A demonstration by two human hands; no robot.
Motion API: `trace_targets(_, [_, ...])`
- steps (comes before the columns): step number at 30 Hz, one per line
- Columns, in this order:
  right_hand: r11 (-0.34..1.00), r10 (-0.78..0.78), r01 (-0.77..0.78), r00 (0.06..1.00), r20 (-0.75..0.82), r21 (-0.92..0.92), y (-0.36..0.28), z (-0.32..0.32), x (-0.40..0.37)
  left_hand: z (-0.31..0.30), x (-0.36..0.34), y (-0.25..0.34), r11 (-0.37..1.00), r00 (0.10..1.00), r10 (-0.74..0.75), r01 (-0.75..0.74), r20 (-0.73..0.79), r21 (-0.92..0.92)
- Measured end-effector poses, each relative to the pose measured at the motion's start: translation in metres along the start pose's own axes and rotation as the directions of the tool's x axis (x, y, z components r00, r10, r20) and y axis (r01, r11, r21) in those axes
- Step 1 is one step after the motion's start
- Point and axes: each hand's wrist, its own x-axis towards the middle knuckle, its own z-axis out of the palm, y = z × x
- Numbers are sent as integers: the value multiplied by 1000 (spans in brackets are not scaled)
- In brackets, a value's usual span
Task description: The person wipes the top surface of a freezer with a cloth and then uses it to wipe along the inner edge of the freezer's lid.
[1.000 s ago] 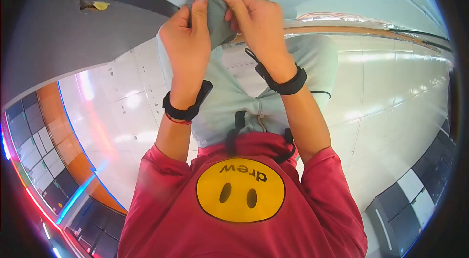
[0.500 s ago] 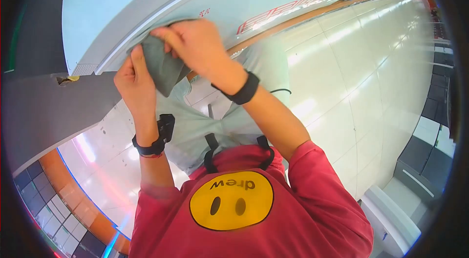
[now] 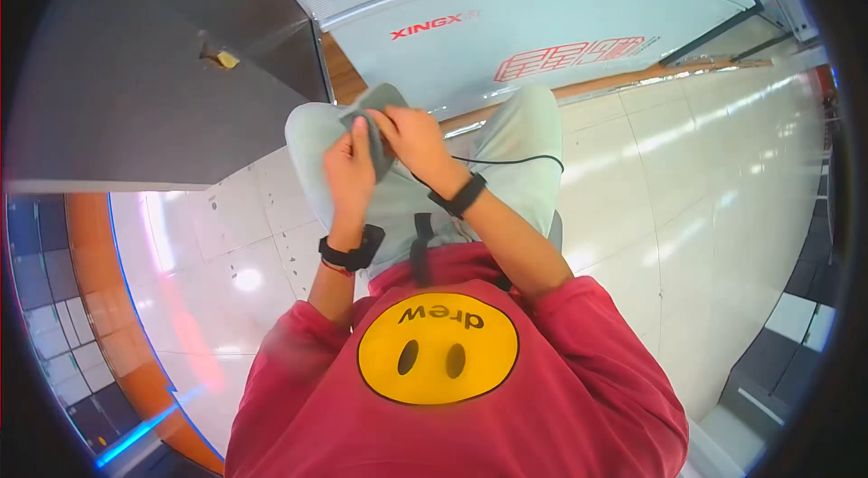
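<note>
A person in a red shirt [image 3: 506, 406] with a yellow face print is sitting and holding a small grey-green cloth [image 3: 378, 101] just above the middle of the frame, over the lap. The left hand [image 3: 351, 169] is gripping the cloth from the left, its fingers closed around the fabric and the thumb lying up along its front. The right hand [image 3: 414, 139] is pressing in from the right, its fingertips pinching the same cloth, so the two hands are touching each other with the cloth bunched between them and its top edge sticking out above the knuckles. Each wrist is wearing a black band [image 3: 461, 196], and a thin black cable [image 3: 511, 159] is trailing across the pale trousers [image 3: 520, 130] to the right of the hands. Along the top of the frame a white cabinet [image 3: 542, 3] with red XINGX lettering is standing on the glossy tiled floor [image 3: 705, 170]. In the upper left a grey counter [image 3: 117, 98] is filling the corner, with a small yellow scrap [image 3: 222, 58] lying near its edge, well apart from the hands.
</note>
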Motion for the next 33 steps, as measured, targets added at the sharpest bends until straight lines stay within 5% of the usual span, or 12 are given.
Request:
trace_targets(7, [987,99,-90,993,-65,135,-32,-35,-82,-4,-74,29,995,991,75,-68,113,-67])
trace_targets(18, [978,50,-33,995,-81,205,-55,-51,-101,-7,-88,48,977,980,170,-154,101,-146])
trace_targets(24, [980,71,-54,994,-84,191,-47,-47,-105,-7,-81,37,986,981,165,-164,98,-23])
trace_targets(33, [966,84,-72,996,-36,249,-85,-46,-77,-29,-62,75,960,992,101,-79,71,-268])
